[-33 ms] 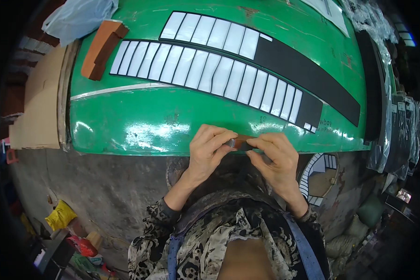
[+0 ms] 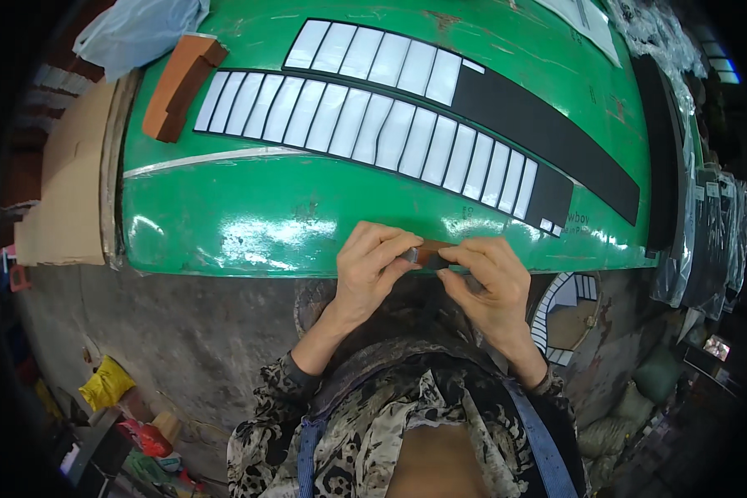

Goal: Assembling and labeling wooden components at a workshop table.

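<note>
At the near edge of the green table, both my hands pinch a small brown strip with a dark part near its right end. My left hand is closed on its left end, thumb against fingertips, with a small greyish bit showing at the tips. My right hand grips the other end between thumb and fingers. The fingers cover much of the piece, so its full shape is hidden. Beyond the hands lies a long black strip bearing a row of white rectangles. Behind it rests a second black strip, white-panelled only on its left part.
Brown curved pieces lie at the table's left, near a pale plastic bag. Cardboard stands along the left edge. Plastic-wrapped dark pieces are at the right. A round container holds more white-panelled strips below right.
</note>
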Motion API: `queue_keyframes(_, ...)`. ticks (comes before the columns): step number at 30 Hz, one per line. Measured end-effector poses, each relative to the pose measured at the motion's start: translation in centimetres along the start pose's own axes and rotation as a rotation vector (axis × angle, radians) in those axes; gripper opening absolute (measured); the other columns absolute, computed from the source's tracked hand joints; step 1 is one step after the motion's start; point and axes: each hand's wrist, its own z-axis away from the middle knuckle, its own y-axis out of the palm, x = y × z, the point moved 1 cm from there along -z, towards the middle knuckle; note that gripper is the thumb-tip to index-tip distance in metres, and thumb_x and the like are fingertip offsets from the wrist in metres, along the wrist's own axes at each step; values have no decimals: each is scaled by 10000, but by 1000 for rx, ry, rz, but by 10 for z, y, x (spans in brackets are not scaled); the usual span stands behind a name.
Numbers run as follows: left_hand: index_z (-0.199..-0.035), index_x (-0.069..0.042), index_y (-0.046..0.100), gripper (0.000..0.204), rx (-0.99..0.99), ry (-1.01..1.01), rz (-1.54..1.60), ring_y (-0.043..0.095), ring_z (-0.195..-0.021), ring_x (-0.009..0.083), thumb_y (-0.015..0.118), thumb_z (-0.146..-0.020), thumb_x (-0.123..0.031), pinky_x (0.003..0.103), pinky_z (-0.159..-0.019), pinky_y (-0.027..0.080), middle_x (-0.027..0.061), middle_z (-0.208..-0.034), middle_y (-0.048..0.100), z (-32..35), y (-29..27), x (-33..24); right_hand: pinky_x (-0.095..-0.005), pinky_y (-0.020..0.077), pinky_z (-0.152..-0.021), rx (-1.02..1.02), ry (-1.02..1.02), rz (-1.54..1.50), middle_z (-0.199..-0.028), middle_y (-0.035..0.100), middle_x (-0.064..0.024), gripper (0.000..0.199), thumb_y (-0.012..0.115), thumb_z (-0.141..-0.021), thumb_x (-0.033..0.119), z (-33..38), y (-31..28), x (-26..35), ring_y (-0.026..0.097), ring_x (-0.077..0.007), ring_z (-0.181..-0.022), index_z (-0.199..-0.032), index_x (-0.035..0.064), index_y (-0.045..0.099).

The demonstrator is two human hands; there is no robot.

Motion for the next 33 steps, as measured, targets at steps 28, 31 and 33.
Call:
queue_keyframes(28, -955, -88, 684, 438, -31, 43, 2, 573, -817, 232, 747, -537, 28, 329, -677, 480, 41, -908, 634, 1, 0, 4, -337, 473, -642, 44, -9, 83, -848, 595, -60, 323, 755, -609, -1, -7, 4, 11, 568, -234, -771, -918, 47, 674)
queue_keyframes(31, -956, -90, 683, 442, -35, 53, 0, 572, -814, 231, 747, -536, 29, 329, -675, 479, 41, -904, 632, 1, 0, 5, -340, 475, -649, 46, -14, 93, -846, 594, -60, 320, 754, -609, -2, -7, 3, 11, 567, -236, -772, -915, 48, 673)
queue_keyframes(33, -959, -72, 682, 350, -24, 43, 9, 564, -817, 228, 739, -618, -19, 324, -686, 465, 43, -913, 637, 1, 0, 4, -344, 476, -655, 44, -23, 102, -846, 593, -60, 317, 752, -609, -4, -7, 3, 11, 566, -241, -773, -912, 47, 672)
